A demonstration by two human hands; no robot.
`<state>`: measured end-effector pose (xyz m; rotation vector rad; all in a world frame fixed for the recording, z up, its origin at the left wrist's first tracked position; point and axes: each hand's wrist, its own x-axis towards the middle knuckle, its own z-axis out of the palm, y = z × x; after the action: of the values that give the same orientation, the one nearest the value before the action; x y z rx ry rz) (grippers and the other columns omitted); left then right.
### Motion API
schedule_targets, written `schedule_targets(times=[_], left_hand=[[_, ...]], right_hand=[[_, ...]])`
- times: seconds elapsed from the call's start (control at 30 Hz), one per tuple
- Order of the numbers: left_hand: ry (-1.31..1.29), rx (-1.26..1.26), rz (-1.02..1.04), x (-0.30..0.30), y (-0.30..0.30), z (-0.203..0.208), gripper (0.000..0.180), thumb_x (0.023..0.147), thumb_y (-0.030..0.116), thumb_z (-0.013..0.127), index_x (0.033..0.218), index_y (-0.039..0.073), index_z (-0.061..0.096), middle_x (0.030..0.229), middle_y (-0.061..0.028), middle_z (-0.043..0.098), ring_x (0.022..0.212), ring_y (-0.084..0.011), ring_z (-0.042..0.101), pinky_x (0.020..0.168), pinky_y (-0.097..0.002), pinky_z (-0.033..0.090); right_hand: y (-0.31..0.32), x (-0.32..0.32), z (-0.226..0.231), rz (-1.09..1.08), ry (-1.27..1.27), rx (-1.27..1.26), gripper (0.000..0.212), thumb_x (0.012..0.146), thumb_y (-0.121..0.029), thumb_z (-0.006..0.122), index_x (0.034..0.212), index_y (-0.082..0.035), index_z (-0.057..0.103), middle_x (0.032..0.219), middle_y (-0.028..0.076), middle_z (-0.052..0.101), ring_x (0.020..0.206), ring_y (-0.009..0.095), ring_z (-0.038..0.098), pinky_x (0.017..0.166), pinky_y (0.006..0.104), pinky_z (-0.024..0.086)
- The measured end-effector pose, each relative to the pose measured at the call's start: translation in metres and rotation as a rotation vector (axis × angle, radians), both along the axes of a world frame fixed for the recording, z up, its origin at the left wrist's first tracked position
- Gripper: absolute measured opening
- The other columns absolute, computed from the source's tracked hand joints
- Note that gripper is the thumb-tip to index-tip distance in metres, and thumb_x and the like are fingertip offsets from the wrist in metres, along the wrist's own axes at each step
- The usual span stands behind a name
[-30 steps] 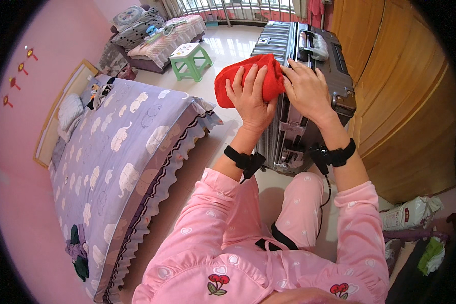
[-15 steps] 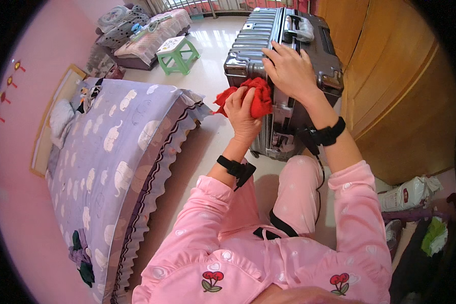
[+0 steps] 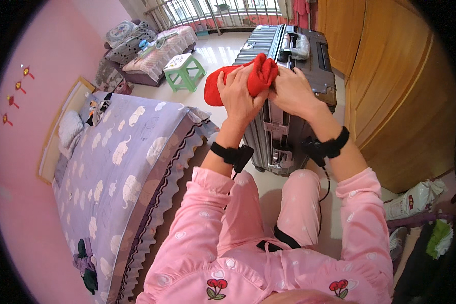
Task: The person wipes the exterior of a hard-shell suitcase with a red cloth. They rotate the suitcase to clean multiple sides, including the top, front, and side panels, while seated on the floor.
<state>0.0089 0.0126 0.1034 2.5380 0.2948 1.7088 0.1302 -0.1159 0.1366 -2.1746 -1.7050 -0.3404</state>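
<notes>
Beside the suitcase (image 3: 314, 63), the left hand (image 3: 239, 99) holds red cloth (image 3: 262, 76); whether the right hand (image 3: 293, 92) grips is unclear.

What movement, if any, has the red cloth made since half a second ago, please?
Yes, the red cloth moved up the picture, nearer the suitcase handle.

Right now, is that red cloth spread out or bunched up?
Bunched up: the red cloth forms a thick, creased bundle in the left hand, not a flat sheet.

No text is legible (red label (image 3: 411, 202) on white bag (image 3: 426, 194) blurred).
</notes>
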Motion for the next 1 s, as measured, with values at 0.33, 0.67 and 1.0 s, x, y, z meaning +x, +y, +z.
schedule_targets(times=[0.33,0.67,1.0], left_hand=[[-0.036,0.061,0.029,0.003,0.012,-0.009,0.051,0.075,0.036,0.077,0.120,0.012,0.071,0.117,-0.0072,0.073,0.117,-0.0288,0.065,0.116,-0.0523,0.031],[-0.123,-0.036,0.017,0.009,0.023,-0.016,0.053,0.071,0.043,0.084,0.114,0.014,0.073,0.112,-0.0030,0.073,0.117,-0.0253,0.063,0.117,-0.0528,0.027],[-0.133,-0.078,-0.017,0.010,0.008,-0.018,0.052,0.069,0.037,0.081,0.117,0.017,0.072,0.117,-0.0015,0.072,0.121,-0.0266,0.061,0.119,-0.0542,0.024]], right_hand=[[-0.033,0.018,-0.007,-0.066,-0.108,0.100,0.083,0.088,-0.060,0.068,0.154,-0.014,0.047,0.160,0.022,0.042,0.144,0.037,0.046,0.119,0.0584,0.033],[-0.017,0.001,-0.007,-0.153,-0.165,0.015,0.091,0.086,-0.059,0.074,0.156,-0.010,0.042,0.163,0.022,0.036,0.151,0.036,0.035,0.119,0.0601,0.031],[-0.016,0.001,-0.008,-0.144,-0.162,-0.013,0.103,0.078,-0.061,0.080,0.157,-0.009,0.040,0.163,0.026,0.035,0.152,0.038,0.034,0.119,0.0635,0.029]])
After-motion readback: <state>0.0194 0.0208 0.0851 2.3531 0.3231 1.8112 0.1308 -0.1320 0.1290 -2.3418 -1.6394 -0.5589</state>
